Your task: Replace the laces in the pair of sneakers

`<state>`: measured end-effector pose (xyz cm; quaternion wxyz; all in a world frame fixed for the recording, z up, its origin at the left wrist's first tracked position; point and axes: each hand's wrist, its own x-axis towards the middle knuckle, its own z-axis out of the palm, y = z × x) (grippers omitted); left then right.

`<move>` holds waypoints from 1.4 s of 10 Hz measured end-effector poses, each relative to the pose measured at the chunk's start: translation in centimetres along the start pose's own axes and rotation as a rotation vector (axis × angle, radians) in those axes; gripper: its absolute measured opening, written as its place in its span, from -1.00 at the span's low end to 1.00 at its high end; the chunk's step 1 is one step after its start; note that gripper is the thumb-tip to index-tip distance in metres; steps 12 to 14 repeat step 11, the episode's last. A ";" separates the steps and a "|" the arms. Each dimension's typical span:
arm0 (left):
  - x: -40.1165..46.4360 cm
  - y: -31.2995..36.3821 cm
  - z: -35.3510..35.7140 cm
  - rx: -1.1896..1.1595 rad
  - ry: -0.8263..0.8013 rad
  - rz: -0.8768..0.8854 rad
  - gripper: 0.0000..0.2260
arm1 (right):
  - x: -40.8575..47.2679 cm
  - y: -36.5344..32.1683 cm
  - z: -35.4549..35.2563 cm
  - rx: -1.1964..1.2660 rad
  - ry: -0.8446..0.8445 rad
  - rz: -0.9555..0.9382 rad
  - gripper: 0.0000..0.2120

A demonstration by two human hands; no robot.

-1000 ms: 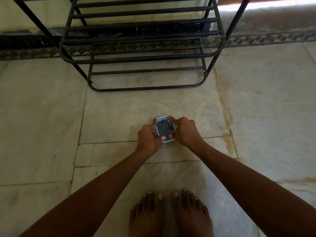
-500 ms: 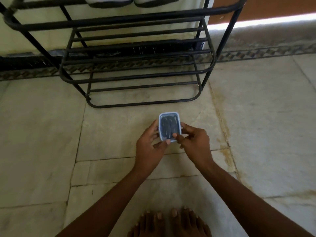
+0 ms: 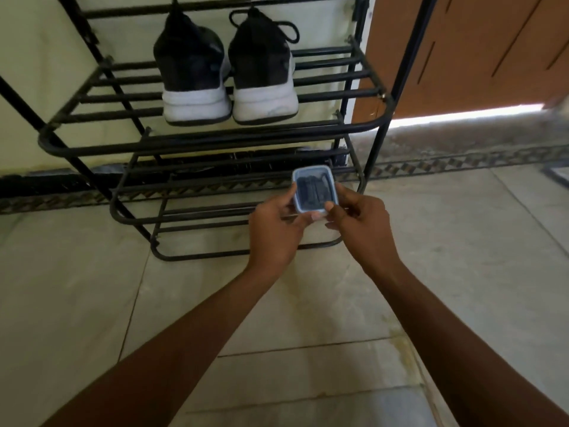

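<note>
A small clear box (image 3: 314, 190) with a pale blue rim is held up in both hands above a tiled floor (image 3: 92, 288), in front of a black metal shoe rack (image 3: 215, 143). Dark laces (image 3: 311, 192) are seen coiled inside it. The left hand (image 3: 275, 232) grips the box's left side, fingers (image 3: 289, 197) curled round the edge and thumb pressed to the near rim. The right hand (image 3: 361, 223) pinches the near right corner. A pair of black sneakers (image 3: 224, 66) with white soles is stood on a middle shelf of the rack, heels outward, well above the box. A brown wooden door (image 3: 477, 50) is seen at the upper right.
</note>
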<state>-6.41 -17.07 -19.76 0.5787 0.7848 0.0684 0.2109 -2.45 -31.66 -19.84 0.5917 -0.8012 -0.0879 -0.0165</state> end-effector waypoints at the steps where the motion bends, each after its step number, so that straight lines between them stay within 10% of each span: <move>1: 3.6 -0.2 0.7 0.008 -0.082 -0.021 -0.47 | 3.4 0.0 0.2 -0.131 0.040 -0.033 -0.67; 7: 11.5 -2.9 2.5 0.234 -0.113 -0.019 -0.62 | 11.3 1.1 4.0 -0.457 0.055 -0.102 -0.86; 10: 10.0 -1.9 1.5 0.126 0.003 -0.194 -0.40 | 7.7 0.3 3.3 -0.363 0.273 -0.084 -0.71; 14: 5.6 -0.8 -0.3 0.109 0.176 -0.109 -0.65 | 3.7 0.4 3.0 -0.174 0.364 -0.102 -0.66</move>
